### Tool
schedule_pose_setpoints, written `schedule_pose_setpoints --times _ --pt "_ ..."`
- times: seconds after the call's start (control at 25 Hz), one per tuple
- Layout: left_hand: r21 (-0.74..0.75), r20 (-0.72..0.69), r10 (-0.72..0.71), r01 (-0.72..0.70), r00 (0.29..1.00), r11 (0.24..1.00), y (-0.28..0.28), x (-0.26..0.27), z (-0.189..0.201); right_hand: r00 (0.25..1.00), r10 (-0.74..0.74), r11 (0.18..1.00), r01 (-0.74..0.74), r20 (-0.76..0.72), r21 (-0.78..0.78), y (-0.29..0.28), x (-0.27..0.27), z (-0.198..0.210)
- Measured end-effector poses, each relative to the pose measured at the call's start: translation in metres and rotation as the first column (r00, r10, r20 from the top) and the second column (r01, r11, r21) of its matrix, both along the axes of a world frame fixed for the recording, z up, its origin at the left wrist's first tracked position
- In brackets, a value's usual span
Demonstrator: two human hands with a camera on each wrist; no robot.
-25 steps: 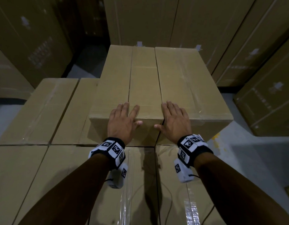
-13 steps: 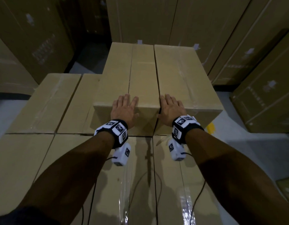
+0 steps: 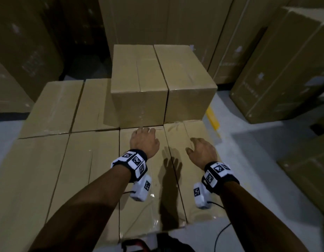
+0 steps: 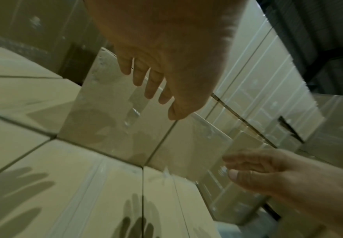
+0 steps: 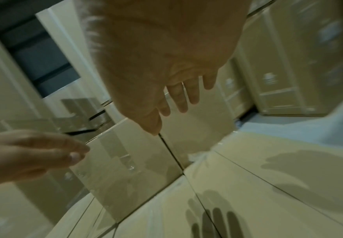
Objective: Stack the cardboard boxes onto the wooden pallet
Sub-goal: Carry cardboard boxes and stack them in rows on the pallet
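Two brown cardboard boxes stand side by side as an upper layer, the left one [image 3: 139,84] and the right one [image 3: 186,82], on top of a lower layer of several taped boxes [image 3: 92,160]. My left hand [image 3: 144,140] hovers just in front of the left upper box [image 4: 113,116], fingers relaxed and empty. Over the near right lower box [image 3: 183,197], my right hand [image 3: 200,149] is spread and holds nothing. In the wrist views the left hand's fingers [image 4: 146,80] and the right hand's fingers [image 5: 183,96] hang loose above the cardboard. The boxes hide the pallet.
Tall stacks of large cartons [image 3: 157,20] wall in the back, left and right [image 3: 285,70]. Grey floor with a yellow mark [image 3: 213,119] runs along the right side. A red and black object [image 3: 132,244] and a cable [image 3: 221,233] lie at the near edge.
Both hands have come off the near top edge of the upper boxes and drawn back toward me, lower down. The view has backed away from the stack.
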State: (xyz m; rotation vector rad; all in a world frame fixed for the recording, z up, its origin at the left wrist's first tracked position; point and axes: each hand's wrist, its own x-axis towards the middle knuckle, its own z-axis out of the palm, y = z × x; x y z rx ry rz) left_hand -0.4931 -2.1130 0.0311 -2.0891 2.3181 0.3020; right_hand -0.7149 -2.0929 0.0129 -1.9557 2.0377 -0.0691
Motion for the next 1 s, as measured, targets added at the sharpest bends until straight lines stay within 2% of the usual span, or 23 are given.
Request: schedule_pose_setpoints --times 0.16,0.28,0.6,0.8,1.0 --pt "-0.024 -0.007 -0.138 0.138 0.99 0.99 0.066 -0.024 -0.005 0.987 -0.146 0.989 0.144 0.061 0.03 0.088 -0.013 0.001" --pt "-0.05 -0.012 -0.221 0.22 0.975 0.974 0.098 -0.049 0.001 0.97 -0.231 0.972 0.227 0.076 0.055 0.134 -0.031 0.006" --pt "-0.108 -0.03 -0.344 0.339 0.939 0.935 0.125 -0.144 0.008 0.931 -0.352 0.936 0.352 0.092 0.02 0.187 -0.113 0.016" --pt "-0.088 -0.037 -0.364 0.36 0.931 0.929 0.13 -0.25 -0.012 0.927 -0.366 0.931 0.363 0.084 0.046 0.199 -0.218 0.003" --pt "-0.025 -0.063 -0.287 0.286 0.956 0.958 0.13 -0.378 -0.033 0.956 -0.285 0.957 0.28 0.073 0.076 0.191 -0.353 -0.007"
